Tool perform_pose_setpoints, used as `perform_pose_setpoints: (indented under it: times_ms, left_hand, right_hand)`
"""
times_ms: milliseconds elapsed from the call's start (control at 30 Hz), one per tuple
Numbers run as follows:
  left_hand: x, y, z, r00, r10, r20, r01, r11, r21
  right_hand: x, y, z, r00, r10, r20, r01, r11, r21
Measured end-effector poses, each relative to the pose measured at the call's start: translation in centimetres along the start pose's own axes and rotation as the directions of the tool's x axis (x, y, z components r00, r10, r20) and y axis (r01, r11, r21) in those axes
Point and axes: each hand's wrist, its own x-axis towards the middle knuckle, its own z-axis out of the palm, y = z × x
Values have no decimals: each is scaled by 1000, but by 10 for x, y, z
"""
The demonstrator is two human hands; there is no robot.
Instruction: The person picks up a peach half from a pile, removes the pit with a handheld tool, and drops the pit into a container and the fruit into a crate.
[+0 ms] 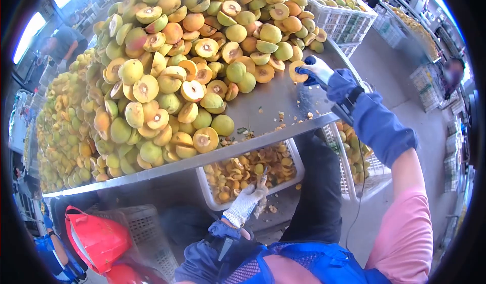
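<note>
My right hand (pixel 316 70), in a white and dark blue glove, is closed on a halved peach (pixel 295 72) above the metal table (pixel 263 104). The peach's orange cut face shows. My left hand (pixel 249 199), in a white knit glove, is low, over the near edge of a white tray (pixel 299 171) of peach pieces. A thin tool (pixel 266 170) seems to stick up from its fingers; its kind is too small to make out. On the table rises a large pile of peaches (pixel 172 81), many cut open with pits showing, to the left of my right hand.
The table's raised metal rim (pixel 177 164) runs between my hands. Crates of peaches stand at the far right corner (pixel 344 18) and below the table on the right (pixel 374 170). A red bag (pixel 96 238) is at lower left. Other people are around the hall.
</note>
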Motion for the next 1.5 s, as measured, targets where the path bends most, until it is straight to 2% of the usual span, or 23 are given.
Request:
perform_pose_setpoints:
  times_ms: [133,200,267,333,367,400,433,467,500,533,633,667,733,867,967,1067,1167,1200,1267,1333,1367,1467,1500]
  left_hand:
    - [-12,4,11,988,149,-26,-144,980,141]
    - [-25,16,24,971,209,-116,-177,956,234]
    - [-44,34,39,933,335,-134,-278,904,324]
    - [-46,31,38,673,738,-50,-491,497,716]
    - [-48,38,35,400,888,229,-450,-27,893]
    - [-51,44,33,170,809,563,-221,-526,821]
    - [-65,50,44,257,828,498,-182,-465,867]
    - [-75,57,53,181,846,502,-69,-498,864]
    - [-79,59,56,179,878,444,-87,-435,896]
    - [-82,59,57,177,907,383,-107,-369,923]
    - [-89,58,55,311,867,389,-25,-402,915]
    - [-91,58,57,295,868,398,-48,-403,914]
    - [-94,58,61,261,870,419,-101,-407,908]
    - [-95,49,61,252,866,432,-72,-429,901]
    - [-99,48,62,288,854,434,-95,-426,900]
    - [-101,48,59,340,825,451,-22,-473,881]
    - [-113,47,56,498,774,391,-38,-431,902]
    - [-114,48,53,480,769,423,-69,-448,891]
    - [-117,49,47,446,754,483,-124,-482,867]
    - [-120,61,53,604,684,409,-150,-406,901]
    - [-119,66,57,675,635,376,-163,-369,915]
    - [-100,62,54,631,723,281,-379,-29,925]
    - [-89,55,43,390,790,472,-462,-276,843]
  right_hand:
    - [-100,-21,33,985,-44,165,-68,785,616]
    - [-138,-19,54,986,69,154,-158,685,712]
    - [-163,-6,74,962,-22,272,-216,545,810]
    - [-182,3,94,943,-80,322,-244,489,838]
    - [-184,14,99,901,-139,410,-316,438,842]
    - [-189,21,111,948,-107,300,-199,539,818]
    - [-197,24,127,979,-89,185,-88,633,769]
    - [-206,24,139,987,-99,127,-21,700,714]
    - [-215,22,151,992,-109,68,39,762,646]
    - [-229,10,157,989,-125,74,57,802,594]
    - [-249,0,166,989,-135,59,88,861,502]
    - [-252,0,170,990,-133,49,93,871,482]
    - [-258,-6,176,998,11,65,-47,806,590]
    - [-270,-7,180,995,-61,75,-6,736,677]
    - [-267,2,184,994,79,76,-109,656,747]
    - [-261,5,179,979,22,201,-169,631,757]
    - [-250,30,176,978,-163,129,69,839,539]
    - [-245,43,176,937,-348,31,316,883,346]
    - [-240,65,177,716,-698,-23,691,713,-117]
    - [-225,54,158,922,-327,206,272,928,252]
    - [-218,54,152,860,-443,255,432,896,100]
    - [-212,61,152,828,-537,162,540,841,30]
    - [-210,65,159,842,-532,83,527,846,75]
